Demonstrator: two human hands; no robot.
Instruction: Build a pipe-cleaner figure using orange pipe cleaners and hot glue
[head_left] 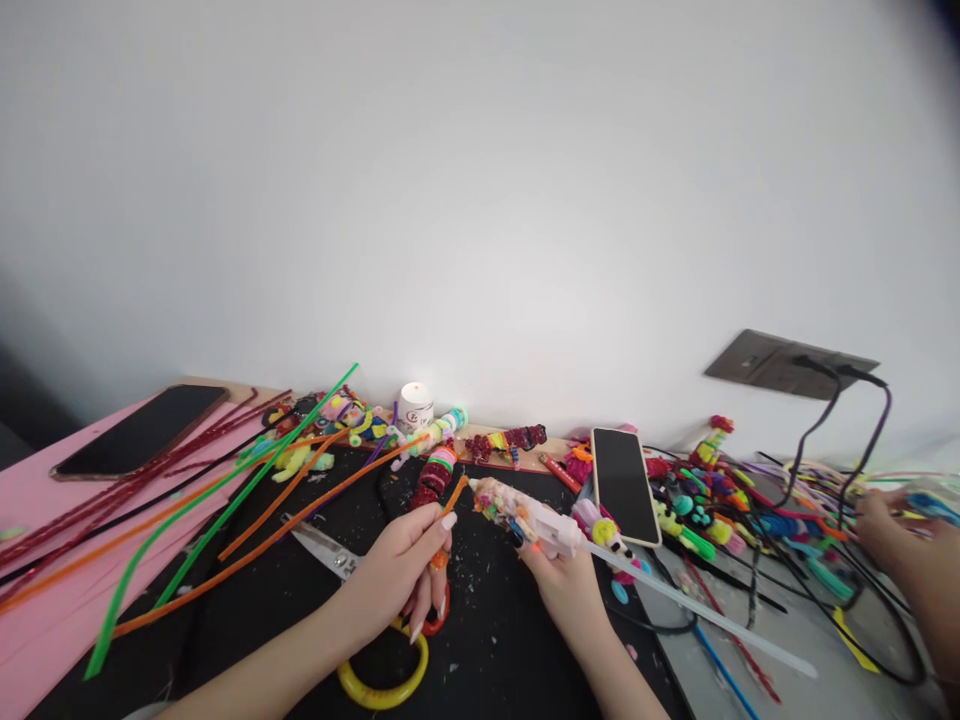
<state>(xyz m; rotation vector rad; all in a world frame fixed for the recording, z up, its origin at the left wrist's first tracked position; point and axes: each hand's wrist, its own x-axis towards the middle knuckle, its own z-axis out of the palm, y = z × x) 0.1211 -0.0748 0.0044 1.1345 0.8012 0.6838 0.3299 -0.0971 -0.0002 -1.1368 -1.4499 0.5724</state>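
In my left hand [416,570] is a short orange pipe cleaner piece [455,494], its free end pointing up and right, with a red, green and orange coiled figure [433,475] just above my fingers. My right hand [559,580] is closed round a white glue gun [536,520], whose nozzle meets or nearly meets the orange tip. A long translucent glue stick [697,605] sticks out of the gun's back. Scissors [384,695] with a yellow handle lie partly beneath my left hand.
Long pipe cleaners [247,490] cross the left side by a dark phone [142,430]. A paper cup [415,405] stands near the wall. Rightward are a white-edged phone [627,485], coiled figures, cables from a wall socket [787,362], and another person's hand [911,550].
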